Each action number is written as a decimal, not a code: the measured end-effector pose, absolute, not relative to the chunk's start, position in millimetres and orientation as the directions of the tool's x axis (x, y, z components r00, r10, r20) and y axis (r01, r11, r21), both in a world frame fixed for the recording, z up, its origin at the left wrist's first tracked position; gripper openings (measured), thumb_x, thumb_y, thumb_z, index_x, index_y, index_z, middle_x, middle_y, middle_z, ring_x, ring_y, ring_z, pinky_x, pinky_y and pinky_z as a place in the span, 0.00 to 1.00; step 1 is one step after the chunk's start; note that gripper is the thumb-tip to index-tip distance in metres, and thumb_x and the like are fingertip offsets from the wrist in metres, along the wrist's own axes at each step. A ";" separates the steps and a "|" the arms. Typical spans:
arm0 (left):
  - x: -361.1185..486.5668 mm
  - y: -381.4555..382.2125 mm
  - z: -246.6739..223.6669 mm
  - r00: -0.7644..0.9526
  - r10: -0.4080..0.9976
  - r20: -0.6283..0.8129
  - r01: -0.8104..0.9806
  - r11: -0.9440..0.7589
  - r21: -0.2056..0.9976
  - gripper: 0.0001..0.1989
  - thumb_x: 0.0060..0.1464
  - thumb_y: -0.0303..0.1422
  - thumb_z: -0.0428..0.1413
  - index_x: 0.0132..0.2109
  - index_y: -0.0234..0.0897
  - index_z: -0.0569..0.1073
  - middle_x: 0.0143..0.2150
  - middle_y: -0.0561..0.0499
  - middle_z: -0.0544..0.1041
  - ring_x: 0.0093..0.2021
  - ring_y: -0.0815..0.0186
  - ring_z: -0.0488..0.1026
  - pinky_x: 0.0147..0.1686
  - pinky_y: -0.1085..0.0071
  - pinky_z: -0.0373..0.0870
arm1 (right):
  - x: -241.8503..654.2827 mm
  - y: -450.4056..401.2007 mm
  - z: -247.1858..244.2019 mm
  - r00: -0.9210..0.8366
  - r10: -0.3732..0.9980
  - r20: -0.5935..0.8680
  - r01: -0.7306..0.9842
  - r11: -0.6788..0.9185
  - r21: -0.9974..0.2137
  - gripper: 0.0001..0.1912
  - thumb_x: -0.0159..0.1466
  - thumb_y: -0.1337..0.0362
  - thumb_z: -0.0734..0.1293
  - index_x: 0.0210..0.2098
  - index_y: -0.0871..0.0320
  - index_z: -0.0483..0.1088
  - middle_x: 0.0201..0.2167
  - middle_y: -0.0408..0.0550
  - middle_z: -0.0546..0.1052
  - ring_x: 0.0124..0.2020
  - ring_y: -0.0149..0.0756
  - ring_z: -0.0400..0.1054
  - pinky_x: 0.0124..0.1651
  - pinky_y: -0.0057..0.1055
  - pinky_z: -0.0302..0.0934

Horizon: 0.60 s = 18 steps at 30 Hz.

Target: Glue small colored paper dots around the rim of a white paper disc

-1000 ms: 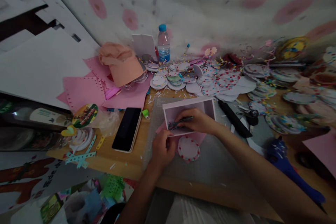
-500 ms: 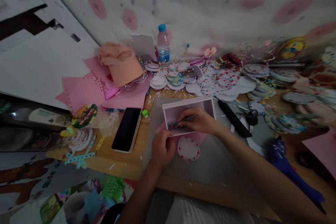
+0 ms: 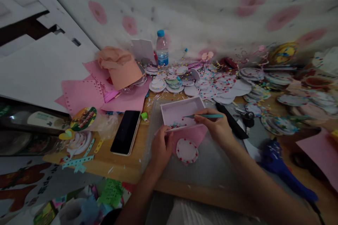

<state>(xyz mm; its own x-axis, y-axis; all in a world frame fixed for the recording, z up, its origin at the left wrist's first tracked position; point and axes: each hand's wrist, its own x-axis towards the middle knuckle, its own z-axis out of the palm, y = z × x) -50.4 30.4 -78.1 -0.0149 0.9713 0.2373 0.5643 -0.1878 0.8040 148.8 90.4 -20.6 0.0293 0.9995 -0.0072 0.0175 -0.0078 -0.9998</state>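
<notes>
1. Your right hand (image 3: 218, 126) has its fingers drawn narrow around a slim teal tool (image 3: 214, 115), which looks like tweezers. Its tip reaches out to the left over the inside of the open white box (image 3: 182, 108).
2. The tool's long axis runs nearly straight left to right: tip to your left, blunt end to your right, past the knuckles.
3. From that tip, the small coloured bits (image 3: 175, 126) lie to the left and a little nearer you, gathered along the box's near side toward its left corner. A reddish speck shows by the tip; you cannot tell from here whether it is pinched or lying beneath.
4. Your left hand (image 3: 161, 147) is the nearer one to those bits, its fingers touching the box at the near left corner. Whether they clamp the wall or only steady it is unclear.
5. The box's long axis also runs left to right, its right end angled slightly away from you.
6. On your side of the box, the red-dotted white disc (image 3: 187, 151) lies over pink paper (image 3: 201, 133) on the table, between your hands and nearer the left. Being round, it has no long axis.
</notes>
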 end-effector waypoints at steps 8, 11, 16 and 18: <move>-54.1 51.5 -38.8 -0.068 0.972 0.225 0.520 -0.158 0.839 0.13 0.58 0.36 0.53 0.50 0.38 0.70 0.20 0.60 0.61 0.21 0.71 0.60 0.24 0.75 0.57 | 148.7 96.9 -25.1 0.077 0.995 -0.060 -0.159 -0.047 -0.986 0.10 0.49 0.58 0.75 0.25 0.57 0.74 0.21 0.43 0.74 0.23 0.32 0.68 0.29 0.30 0.61; -50.4 68.9 -20.3 -0.005 0.983 0.182 0.389 -0.166 0.906 0.14 0.57 0.36 0.55 0.48 0.36 0.72 0.18 0.61 0.57 0.20 0.72 0.56 0.22 0.75 0.54 | 146.3 96.7 -21.7 0.081 0.993 -0.081 -0.206 -0.063 -0.976 0.10 0.48 0.58 0.75 0.25 0.57 0.74 0.21 0.43 0.74 0.23 0.32 0.67 0.29 0.30 0.61; -36.7 87.1 -6.1 0.111 0.990 0.083 0.255 -0.109 0.961 0.16 0.52 0.37 0.58 0.47 0.34 0.74 0.18 0.62 0.58 0.18 0.74 0.56 0.19 0.76 0.52 | 139.8 93.5 -11.2 0.061 0.993 -0.105 -0.309 -0.081 -0.948 0.10 0.47 0.59 0.75 0.24 0.57 0.73 0.21 0.43 0.74 0.23 0.31 0.66 0.29 0.30 0.61; -32.6 89.2 -6.5 0.114 0.992 0.048 0.207 -0.071 0.976 0.15 0.51 0.38 0.59 0.44 0.34 0.75 0.17 0.62 0.58 0.18 0.74 0.57 0.18 0.77 0.52 | 138.1 92.5 -9.4 0.058 0.991 -0.117 -0.335 -0.091 -0.938 0.10 0.47 0.60 0.75 0.24 0.57 0.73 0.20 0.43 0.73 0.23 0.31 0.66 0.28 0.30 0.61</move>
<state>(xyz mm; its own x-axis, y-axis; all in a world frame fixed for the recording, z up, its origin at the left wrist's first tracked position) -32.6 89.2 -6.5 0.1141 0.9923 0.0484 0.2066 -0.0714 0.9758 138.1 92.5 -9.4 0.0579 0.9914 -0.1170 -0.3346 -0.0911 -0.9380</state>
